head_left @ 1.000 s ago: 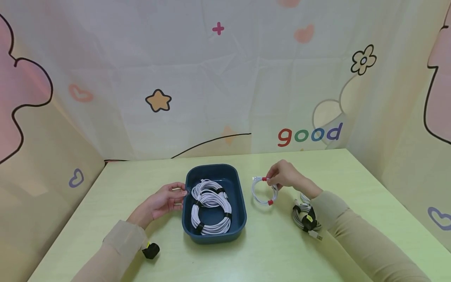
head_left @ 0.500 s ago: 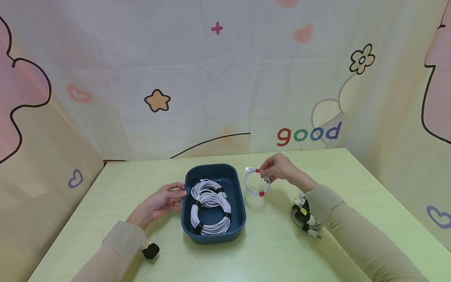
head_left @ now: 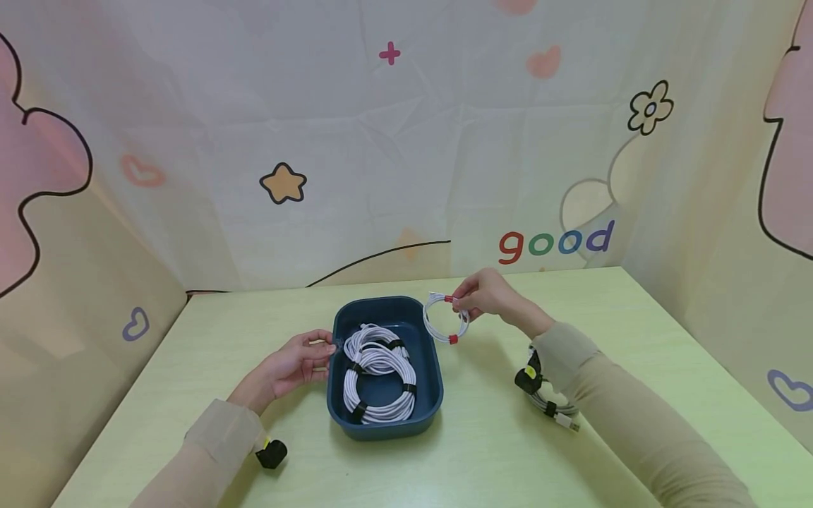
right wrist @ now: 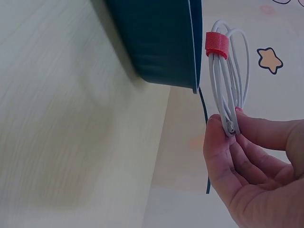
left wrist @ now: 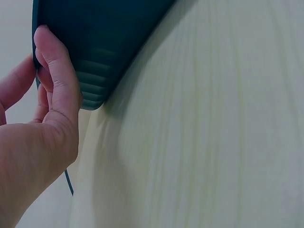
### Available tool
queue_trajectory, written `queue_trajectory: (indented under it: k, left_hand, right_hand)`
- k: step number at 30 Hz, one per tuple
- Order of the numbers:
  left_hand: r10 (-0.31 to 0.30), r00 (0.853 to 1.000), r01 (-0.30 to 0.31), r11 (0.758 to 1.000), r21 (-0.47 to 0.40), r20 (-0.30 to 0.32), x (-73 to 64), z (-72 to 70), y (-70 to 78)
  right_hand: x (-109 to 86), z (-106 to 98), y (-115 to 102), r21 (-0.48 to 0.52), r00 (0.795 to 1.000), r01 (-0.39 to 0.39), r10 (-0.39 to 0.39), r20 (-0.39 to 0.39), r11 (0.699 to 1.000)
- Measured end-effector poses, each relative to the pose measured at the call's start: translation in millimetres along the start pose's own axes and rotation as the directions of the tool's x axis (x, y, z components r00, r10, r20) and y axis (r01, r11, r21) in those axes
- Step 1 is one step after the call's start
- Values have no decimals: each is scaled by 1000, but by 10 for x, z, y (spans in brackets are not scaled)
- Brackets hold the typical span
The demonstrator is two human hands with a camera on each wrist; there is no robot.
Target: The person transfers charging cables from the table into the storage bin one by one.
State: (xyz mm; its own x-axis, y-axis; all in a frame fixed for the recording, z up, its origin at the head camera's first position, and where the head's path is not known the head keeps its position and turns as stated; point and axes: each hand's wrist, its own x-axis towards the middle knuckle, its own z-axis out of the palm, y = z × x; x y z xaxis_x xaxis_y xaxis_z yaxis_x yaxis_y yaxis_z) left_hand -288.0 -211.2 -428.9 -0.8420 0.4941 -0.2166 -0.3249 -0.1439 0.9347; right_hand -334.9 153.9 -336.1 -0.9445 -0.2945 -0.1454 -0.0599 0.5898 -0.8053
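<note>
A dark blue plastic bin [head_left: 430,416] stands on the table, with coiled white cables [head_left: 381,406] tied by black straps inside. My left hand [head_left: 295,367] holds the bin's left side, thumb at the rim and fingers against the outer wall [left wrist: 95,57]. My right hand [head_left: 492,296] pinches a thin white cable coil [right wrist: 223,76] with red straps between thumb and fingers. This coil [head_left: 427,321] hangs above the table at the bin's right rim, overlapping it in the head view. A greyish cable coil [head_left: 559,409] with a black strap and a USB plug lies under the right forearm, partly hidden.
The pale green-yellow table [head_left: 470,458] ends at a printed cloth backdrop [head_left: 356,141] behind and at both sides. A small black wrist camera [head_left: 272,454] shows by the left cuff, another [head_left: 527,379] by the right.
My right hand has moved left and slightly away from me, carrying the red-strapped cable coil to the bin's right rim. The left hand and bin have stayed put.
</note>
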Motion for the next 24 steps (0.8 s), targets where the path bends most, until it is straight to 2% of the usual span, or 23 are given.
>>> queue_trajectory:
  k: [10, 24]
  left_hand:
    - [-17, 1000, 17, 1000, 0, -20, -11, -1, 3]
    - [-7, 1000, 7, 1000, -17, -15, -4, -12, 11]
  right_hand:
    - [110, 153, -157, 54, 1000, -20, 19, 4, 998]
    - [275, 359, -290, 24, 999, -6, 7, -35, 1000]
